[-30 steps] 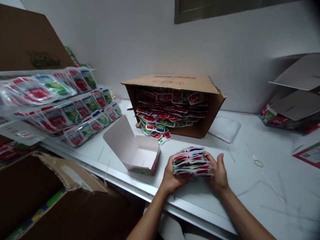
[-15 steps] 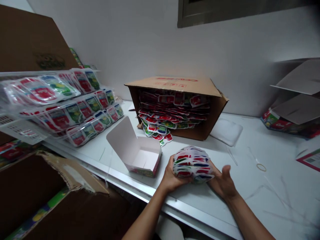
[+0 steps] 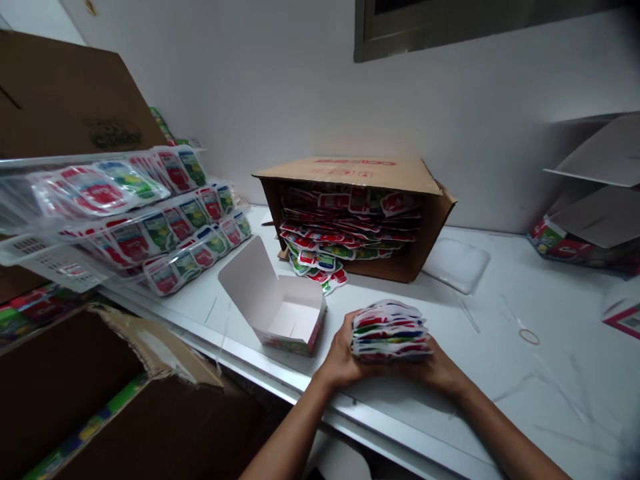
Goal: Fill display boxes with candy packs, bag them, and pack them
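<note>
Both my hands hold a thick stack of colourful packets [image 3: 390,331] just above the white table [image 3: 500,373], near its front edge. My left hand [image 3: 341,360] grips the stack's left side with the fingers wrapped round it. My right hand [image 3: 440,371] cups the stack from below and at the right, its fingers mostly hidden under the packets. An open small white carton [image 3: 280,310] with its lid raised stands just left of my left hand.
A brown cardboard box [image 3: 360,213] lying on its side at the back holds many more packets. Clear trays of packets [image 3: 135,213] are stacked at the left. A large open brown box [image 3: 120,400] stands below the table edge. A rubber band [image 3: 529,336] and flat cartons [image 3: 595,200] lie at the right.
My right hand has slid from the stack's right side to beneath it. The stack has been squared up and sits a little lower and nearer to me.
</note>
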A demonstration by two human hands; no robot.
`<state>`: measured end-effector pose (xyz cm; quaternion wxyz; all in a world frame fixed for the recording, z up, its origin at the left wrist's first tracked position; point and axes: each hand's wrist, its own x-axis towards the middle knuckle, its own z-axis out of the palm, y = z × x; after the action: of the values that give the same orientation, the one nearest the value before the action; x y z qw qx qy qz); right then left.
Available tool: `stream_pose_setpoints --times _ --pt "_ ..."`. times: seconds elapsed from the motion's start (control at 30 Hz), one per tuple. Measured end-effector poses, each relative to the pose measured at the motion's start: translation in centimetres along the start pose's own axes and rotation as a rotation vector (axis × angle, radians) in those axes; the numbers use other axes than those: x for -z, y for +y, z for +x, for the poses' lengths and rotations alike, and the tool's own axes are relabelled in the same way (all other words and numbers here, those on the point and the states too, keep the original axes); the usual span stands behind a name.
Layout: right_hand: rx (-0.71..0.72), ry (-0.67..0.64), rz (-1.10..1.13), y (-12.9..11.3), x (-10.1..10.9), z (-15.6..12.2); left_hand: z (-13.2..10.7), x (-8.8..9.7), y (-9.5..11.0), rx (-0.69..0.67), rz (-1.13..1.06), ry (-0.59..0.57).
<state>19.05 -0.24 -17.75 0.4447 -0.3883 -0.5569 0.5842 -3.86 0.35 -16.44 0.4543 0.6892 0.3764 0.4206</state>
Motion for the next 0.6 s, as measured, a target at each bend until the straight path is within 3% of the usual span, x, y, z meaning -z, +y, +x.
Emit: stream_pose_setpoints --times 0.17,0.3,0.4,0.5,0.6 --pt "0.093 -0.088 -0.244 0.7 0.3 0.1 -0.3 -1.1 -0.3 0.018 -0.100 0.093" --pt "0.064 0.024 -0.230 0.4 0.1 1.2 0.2 -2.4 0.7 0.105 -0.256 0.223" --pt "0.065 0.092 -0.181 -2.4 -0.5 3.6 1.0 -2.5 3.2 0.140 -0.392 0.417" --pt "0.082 -0.070 -0.119 -6.5 -2.1 7.4 1.7 -1.1 6.5 0.145 -0.471 0.606" --pt "0.118 -0.259 -0.087 -10.1 -5.4 11.5 1.9 1.6 9.1 0.117 -0.529 0.763"
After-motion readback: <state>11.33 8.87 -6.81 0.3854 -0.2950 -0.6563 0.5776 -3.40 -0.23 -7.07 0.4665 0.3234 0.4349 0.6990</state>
